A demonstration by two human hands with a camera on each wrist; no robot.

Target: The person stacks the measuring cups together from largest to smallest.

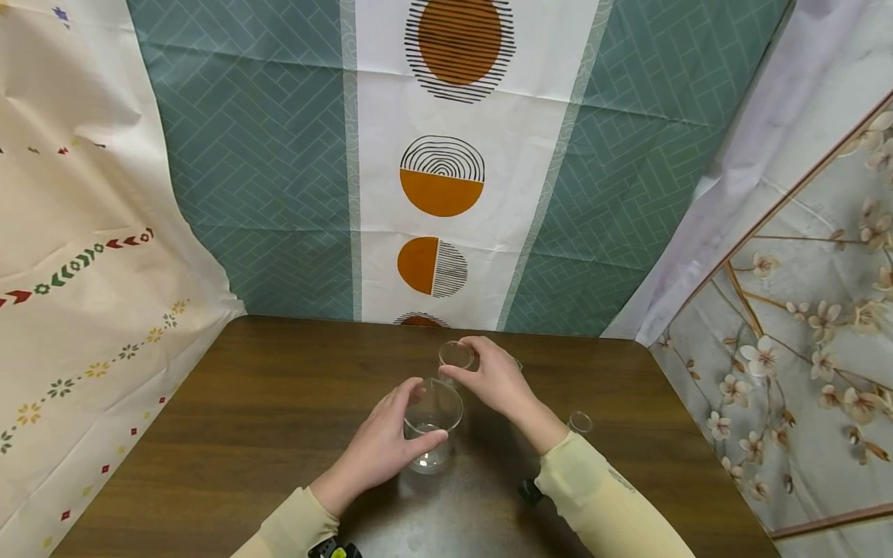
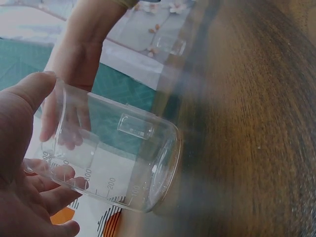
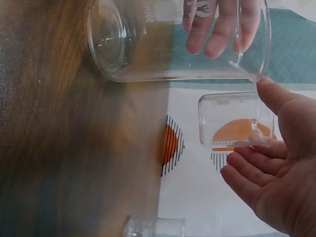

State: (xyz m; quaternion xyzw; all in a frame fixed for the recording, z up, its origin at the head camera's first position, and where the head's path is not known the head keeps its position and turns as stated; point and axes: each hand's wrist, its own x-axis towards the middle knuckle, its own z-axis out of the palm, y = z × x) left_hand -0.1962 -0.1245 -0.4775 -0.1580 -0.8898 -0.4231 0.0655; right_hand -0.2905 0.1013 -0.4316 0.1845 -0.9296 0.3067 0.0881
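A large clear glass beaker (image 1: pixel 431 434), printed with volume marks, is gripped near its rim by my left hand (image 1: pixel 384 438), thumb on the near side and fingers on the far side. Just behind it, my right hand (image 1: pixel 491 377) holds a small glass beaker (image 3: pixel 234 121) by the rim between thumb and fingers. In the right wrist view this small beaker hangs raised above the tabletop, its base lower than its rim and nothing visible inside. The large beaker's base is close over the wood, and it also looks empty.
Another small glass vessel (image 1: pixel 580 422) stands on the brown wooden table (image 1: pixel 279 403) beside my right forearm. One more small glass (image 3: pixel 155 227) is beyond my right hand, mostly hidden in the head view. Patterned cloths (image 1: pixel 265 155) hang around the table's back and sides.
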